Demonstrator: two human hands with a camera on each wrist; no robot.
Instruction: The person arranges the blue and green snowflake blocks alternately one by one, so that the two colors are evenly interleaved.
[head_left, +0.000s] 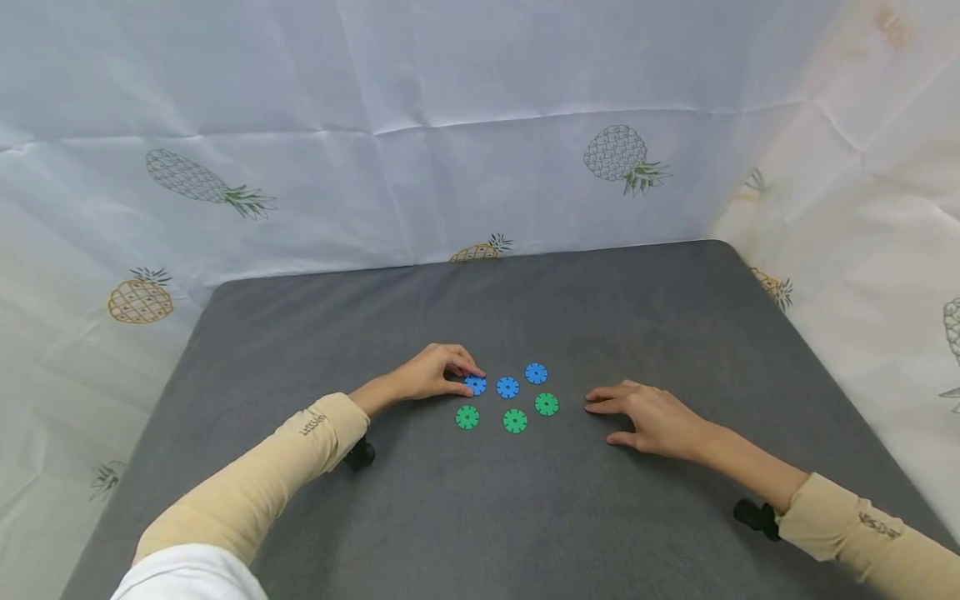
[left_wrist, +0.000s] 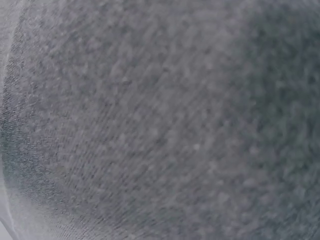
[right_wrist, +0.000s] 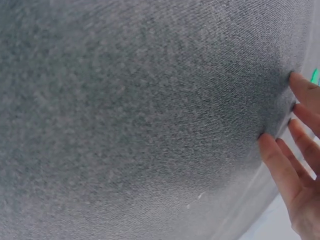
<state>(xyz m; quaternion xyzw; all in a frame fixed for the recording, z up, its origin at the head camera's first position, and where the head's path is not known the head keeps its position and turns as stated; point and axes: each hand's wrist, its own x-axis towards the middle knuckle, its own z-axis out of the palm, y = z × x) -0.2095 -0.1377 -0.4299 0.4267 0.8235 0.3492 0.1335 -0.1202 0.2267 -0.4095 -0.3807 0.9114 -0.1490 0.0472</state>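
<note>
In the head view, my left hand [head_left: 437,372] has its thumb and index finger at opposite edges of a blue notched disc [head_left: 476,385], pinching it flat at the table surface. Two more blue discs, a middle one [head_left: 507,387] and a right one [head_left: 536,373], lie to its right. Nearer to me is a row of three green notched discs: left [head_left: 467,417], middle [head_left: 515,421] and right [head_left: 547,404]. Right of the discs, my right hand [head_left: 651,418] rests palm down with fingers loosely extended, holding nothing. The right wrist view shows these fingertips [right_wrist: 267,142] touching the cloth.
A dark grey cloth covers the table [head_left: 480,517]. White sheeting [head_left: 315,75] with printed pineapples hangs behind and at the sides. Black wrist devices sit under the left sleeve [head_left: 270,475] and the right sleeve [head_left: 862,525]. Only blurred grey cloth fills most of the left wrist view.
</note>
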